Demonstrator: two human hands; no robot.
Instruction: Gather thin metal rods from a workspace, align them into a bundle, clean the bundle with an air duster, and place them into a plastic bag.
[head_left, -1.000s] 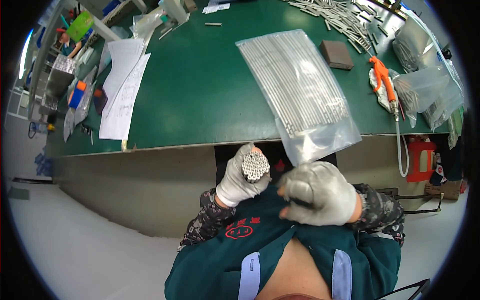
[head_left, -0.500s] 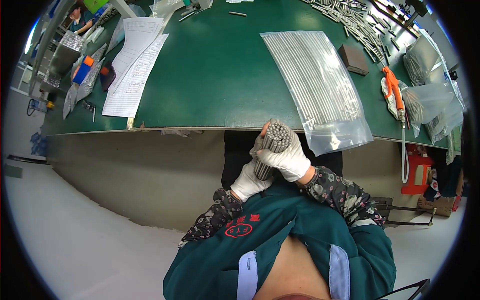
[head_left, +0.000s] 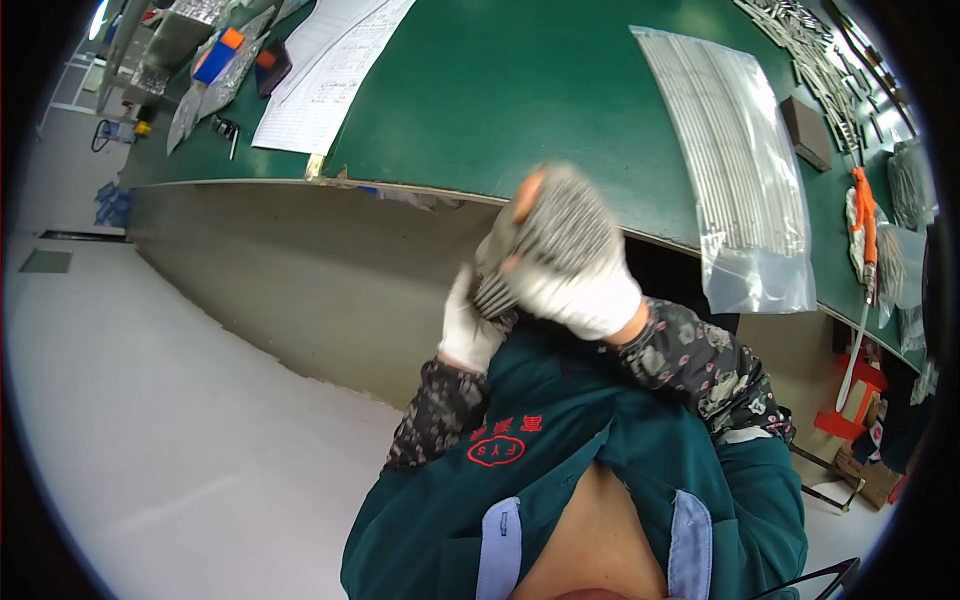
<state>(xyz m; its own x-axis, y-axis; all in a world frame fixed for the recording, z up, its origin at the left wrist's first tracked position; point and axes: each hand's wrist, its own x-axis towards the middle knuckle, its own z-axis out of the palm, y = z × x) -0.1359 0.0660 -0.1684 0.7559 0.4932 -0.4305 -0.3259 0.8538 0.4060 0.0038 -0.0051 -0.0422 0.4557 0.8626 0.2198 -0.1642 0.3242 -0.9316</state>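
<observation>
Both my hands wear white gloves with some bare fingertips. They hold a thick bundle of thin grey metal rods (head_left: 572,222) in front of my chest, by the table's front edge. My right hand (head_left: 585,298) is closed around the right side of the bundle. My left hand (head_left: 468,325) grips its lower left part, where rod sides show between the hands. Motion smears the bundle's upper end, so single rods there cannot be made out. Right of the hands, a clear plastic bag (head_left: 755,275) with a row of long metal rods lies on the green table (head_left: 520,95), overhanging its edge.
A brown block (head_left: 806,133) lies beside the bag, near a heap of loose metal rods (head_left: 815,65). An orange-handled air gun (head_left: 865,220) with a hose is at the right. Written papers (head_left: 315,90), a blue-and-orange object (head_left: 217,57) and plastic packets lie left.
The rod bundle has risen with both hands and its upper end is now blurred. My left hand has shifted a little left. The whole view has turned, moving the table contents up and right.
</observation>
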